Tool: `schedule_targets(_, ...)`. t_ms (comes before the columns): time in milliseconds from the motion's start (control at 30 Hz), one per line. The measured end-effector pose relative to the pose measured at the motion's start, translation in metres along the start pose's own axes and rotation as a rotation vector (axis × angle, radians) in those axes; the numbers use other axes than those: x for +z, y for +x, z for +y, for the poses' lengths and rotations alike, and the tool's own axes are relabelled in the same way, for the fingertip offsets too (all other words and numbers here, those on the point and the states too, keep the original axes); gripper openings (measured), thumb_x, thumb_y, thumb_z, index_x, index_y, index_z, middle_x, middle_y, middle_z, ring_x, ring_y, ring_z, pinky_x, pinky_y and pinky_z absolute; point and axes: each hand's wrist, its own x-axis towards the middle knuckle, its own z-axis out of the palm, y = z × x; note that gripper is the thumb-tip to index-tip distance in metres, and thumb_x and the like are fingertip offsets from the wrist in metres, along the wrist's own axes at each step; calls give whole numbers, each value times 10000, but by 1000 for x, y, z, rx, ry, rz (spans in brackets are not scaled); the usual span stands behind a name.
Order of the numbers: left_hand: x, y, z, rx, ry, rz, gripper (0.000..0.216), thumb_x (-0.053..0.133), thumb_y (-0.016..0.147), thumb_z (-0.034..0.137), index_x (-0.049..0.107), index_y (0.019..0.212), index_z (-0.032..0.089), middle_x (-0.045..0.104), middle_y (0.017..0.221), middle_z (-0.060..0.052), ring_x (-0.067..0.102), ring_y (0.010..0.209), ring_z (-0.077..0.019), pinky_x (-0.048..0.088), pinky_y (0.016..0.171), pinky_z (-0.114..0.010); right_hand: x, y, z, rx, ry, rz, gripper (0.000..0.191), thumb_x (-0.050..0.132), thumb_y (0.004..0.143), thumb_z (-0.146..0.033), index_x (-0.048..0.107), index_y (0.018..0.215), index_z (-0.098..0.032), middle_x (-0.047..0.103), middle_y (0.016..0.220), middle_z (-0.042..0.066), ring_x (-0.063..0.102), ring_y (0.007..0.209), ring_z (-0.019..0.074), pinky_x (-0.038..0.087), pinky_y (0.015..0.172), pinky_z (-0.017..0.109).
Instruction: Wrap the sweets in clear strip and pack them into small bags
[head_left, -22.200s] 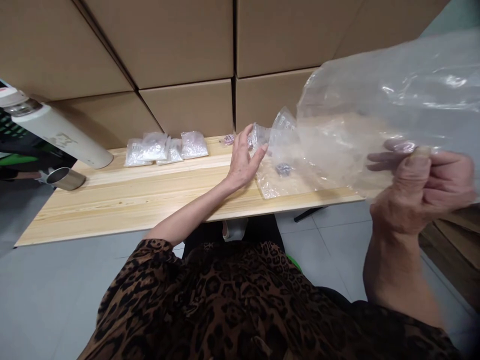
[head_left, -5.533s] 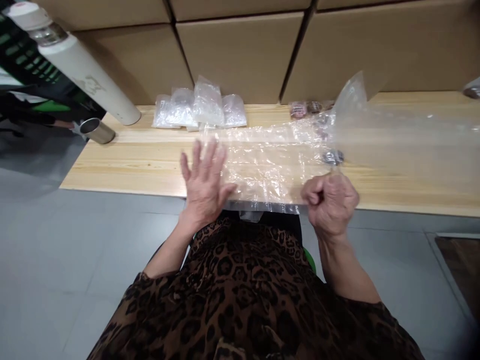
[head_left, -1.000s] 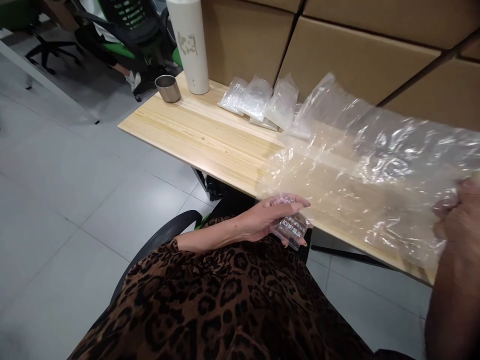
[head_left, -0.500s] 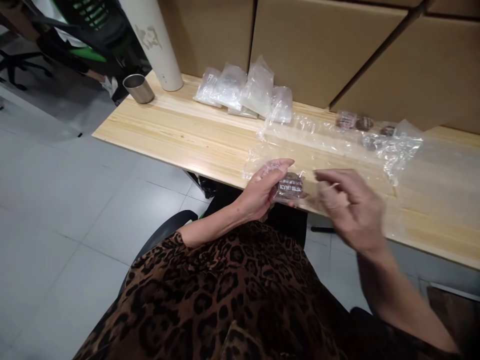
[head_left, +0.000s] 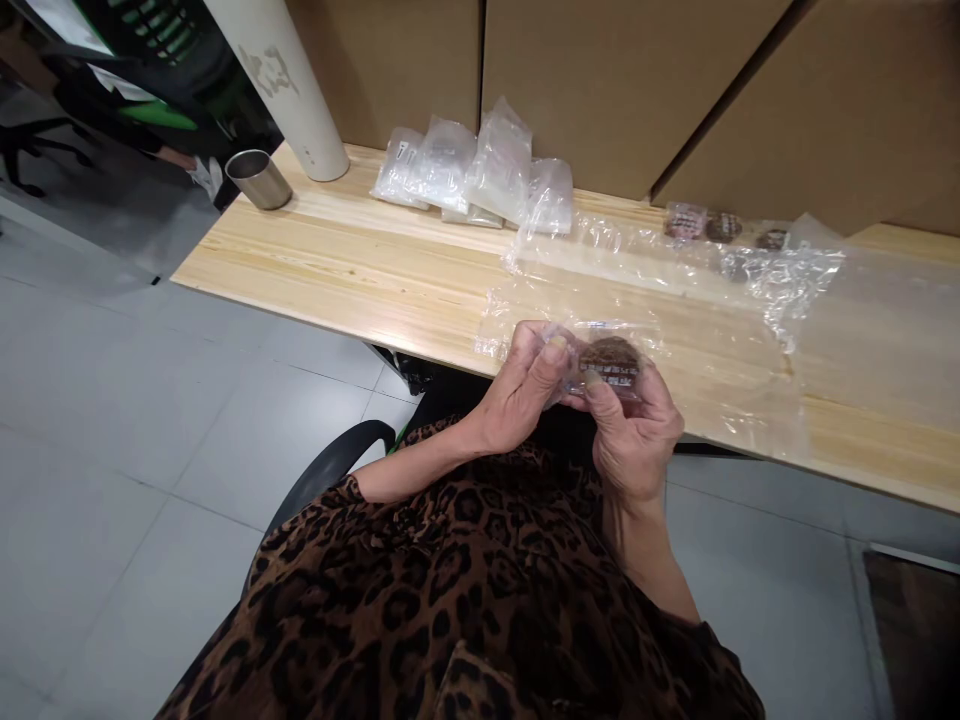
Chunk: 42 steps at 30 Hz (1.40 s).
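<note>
- A small round dark-brown piece sealed in a clear plastic wrapper with white lettering is sitting between both hands, just off the near edge of the pale wooden tabletop and above the person's lap.
- The left hand is pinching the wrapper's left end, thumb pressed down against curled fingers; the right hand is pinching the right side, thumb on top and fingers tucked beneath. The two grips seem placed to keep the loose film taut.
- Just beyond the fingertips, a large crumpled sheet of clear plastic film is lying flat over the tabletop, its edges hard to trace against the wood.
- Farther beyond the right hand's fingers, a few more small brown wrapped pieces are resting near the stacked brown cardboard boxes; their number is unclear through the film.
- Beyond the left hand's fingers, a cluster of small clear plastic bags with whitish contents is leaning near the boxes; what is inside is too small to tell.
- Well away to the left of the left hand, a short steel cup is standing beside a tall cream-coloured flask, whose top is cut off by the frame.
- The lettering on the wrapper is too blurred to read, and the undersides of the fingers are hidden.
</note>
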Motion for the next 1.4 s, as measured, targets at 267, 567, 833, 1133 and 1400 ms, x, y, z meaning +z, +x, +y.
schedule_targets(267, -6, 4, -2, 7, 99, 4, 610, 668, 928, 775, 591, 1149, 211, 613, 792, 40, 603, 522, -87, 424, 424, -218, -15, -8, -11, -51, 36, 118, 192, 825, 945, -424, 764, 983, -246, 656, 736, -16, 615, 586, 133, 544, 549, 292)
schedule_targets(567, 4, -4, -12, 131, 226, -32, 560, 514, 1022, 760, 448, 1234, 245, 626, 1062, -38, 633, 881, -142, 569, 783, -301, -7, -14, -2, 20, -46, 86, 325, 815, 935, -499, 687, 876, -206, 589, 635, -54, 513, 517, 85, 454, 522, 226)
schedule_targets(833, 10, -5, -25, 166, 246, -65, 542, 504, 1052, 699, 458, 1332, 237, 636, 1301, -105, 627, 1200, -197, 513, 1083, -359, -10, -20, 6, 75, -42, -22, 464, 768, 978, -501, 550, 699, -201, 438, 605, -55, 370, 546, 83, 307, 518, 247)
schedule_targets(1133, 10, -10, -23, 154, 266, -61, 495, 506, 1075, 649, 467, 1347, 236, 678, 1220, -81, 652, 1124, -170, 545, 1037, -335, -22, -15, 4, 137, -56, -104, 538, 831, 902, -566, 546, 641, -192, 402, 590, -57, 329, 546, 77, 306, 508, 240)
schedule_targets(1400, 10, -11, -21, 194, 218, -70, 473, 529, 1070, 636, 487, 1305, 228, 690, 1235, -95, 682, 1165, -202, 548, 1058, -375, -24, -13, 4, -95, -83, 140, 338, 836, 904, -471, 740, 1132, -240, 702, 956, 27, 662, 807, 159, 558, 704, 290)
